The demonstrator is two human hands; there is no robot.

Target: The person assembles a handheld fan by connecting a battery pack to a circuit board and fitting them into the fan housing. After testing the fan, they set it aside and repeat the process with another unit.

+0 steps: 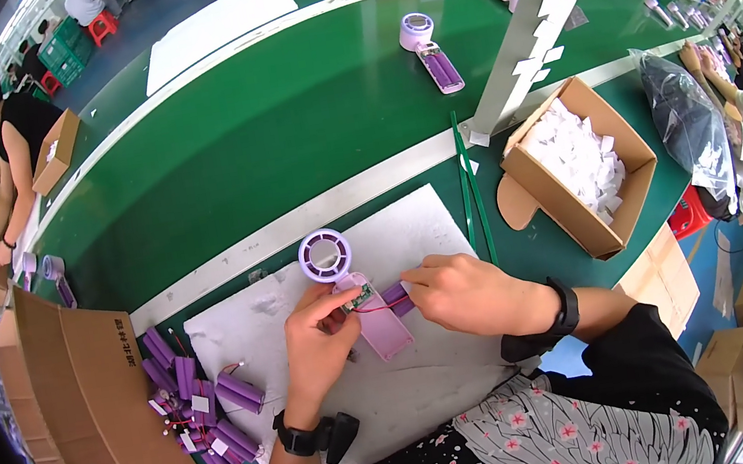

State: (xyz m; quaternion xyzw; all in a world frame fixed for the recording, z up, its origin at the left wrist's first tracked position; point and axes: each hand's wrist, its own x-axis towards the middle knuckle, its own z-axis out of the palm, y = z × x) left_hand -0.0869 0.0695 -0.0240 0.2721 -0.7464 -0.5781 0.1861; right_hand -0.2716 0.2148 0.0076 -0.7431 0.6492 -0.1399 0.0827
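Note:
A light-purple handheld fan [386,336] lies on a white foam pad [428,223], its round head pointing away from me and its handle casing open. My left hand [315,338] is closed on the fan near its neck, thumb and fingertips at a small green circuit board [362,294]. Just right of the casing, my right hand [469,292] pinches a purple battery pack [397,299]. A red wire [370,309] runs between the board and the pack. The fingers partly hide the pack and the board.
Purple battery packs [240,394] are heaped left, beside a tall cardboard box [93,373]. To the right stand a carton of white slips [574,161] and a metal post [542,20]. Beyond, another open fan [440,68] lies on the green belt [276,121]. Co-workers sit at both sides.

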